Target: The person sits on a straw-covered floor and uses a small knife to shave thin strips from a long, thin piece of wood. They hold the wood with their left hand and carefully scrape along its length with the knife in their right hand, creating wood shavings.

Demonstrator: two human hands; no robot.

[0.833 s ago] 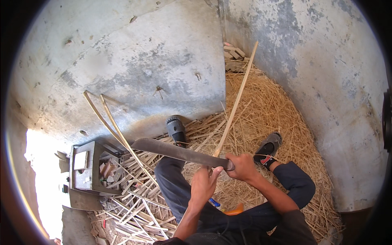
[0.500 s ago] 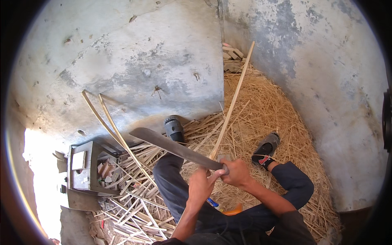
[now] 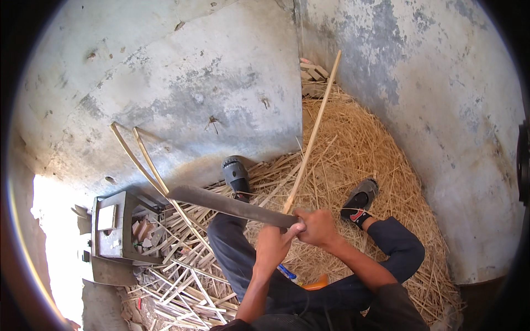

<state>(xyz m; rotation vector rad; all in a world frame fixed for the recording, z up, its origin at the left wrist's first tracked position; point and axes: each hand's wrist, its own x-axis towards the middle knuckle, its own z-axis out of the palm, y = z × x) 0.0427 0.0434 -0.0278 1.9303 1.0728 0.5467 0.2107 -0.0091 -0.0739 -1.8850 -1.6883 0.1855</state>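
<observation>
My right hand (image 3: 318, 227) is closed at the handle end of a machete (image 3: 232, 206), hiding the grip. Its broad dark blade reaches out to the left, above my left knee. A long pale bamboo strip (image 3: 312, 143) slants from the far corner down to the blade. Below the blade my left hand (image 3: 270, 246) is closed around the strip's near end, which the blade and fingers hide. The left thumb points toward my right hand, and the two hands nearly touch.
Shavings (image 3: 353, 132) cover the floor, with loose strips (image 3: 193, 281) at left. Two long strips (image 3: 144, 165) lean on the wall (image 3: 210, 71). A wooden box (image 3: 113, 226) holds scraps. Bricks (image 3: 313, 73) fill the corner. Blue (image 3: 286, 272) and orange (image 3: 316, 283) objects lie by my legs.
The machete's tip has swung slightly left and down. The bamboo strip's far end has shifted a little left and up. Both hands have kept their hold.
</observation>
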